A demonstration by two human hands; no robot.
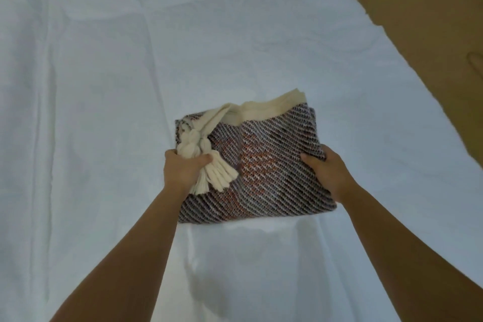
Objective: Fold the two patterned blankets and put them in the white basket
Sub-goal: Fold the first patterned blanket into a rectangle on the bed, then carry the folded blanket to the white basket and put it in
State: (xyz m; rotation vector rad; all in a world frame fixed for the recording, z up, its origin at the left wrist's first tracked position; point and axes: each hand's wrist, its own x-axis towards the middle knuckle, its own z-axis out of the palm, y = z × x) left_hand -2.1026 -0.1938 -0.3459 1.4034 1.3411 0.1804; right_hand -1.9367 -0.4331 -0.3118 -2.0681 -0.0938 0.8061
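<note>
Two bare forearms [146, 243] are reaching in from the bottom edge toward the patterned blanket [264, 165], which is lying as a thick folded bundle on the white bed sheet [104, 86] just ahead of the person. The left hand [183, 168] is gripping the bundle's left edge, its thumb pinning the knotted cream tassels [209, 165] to the weave and its other fingers curling underneath. The right hand [328, 175] is clamping the right edge, thumb on top, fingers tucked under and hidden. The knit is looking soft, floppy and fairly light, so the layers are likely to slump open if it is lifted by one side. Holding both opposite edges, or supporting it from below, seems the safest way to carry it. A tan floor [418, 21] is running past the bed at right. Neither the white basket nor a second blanket is showing.
</note>
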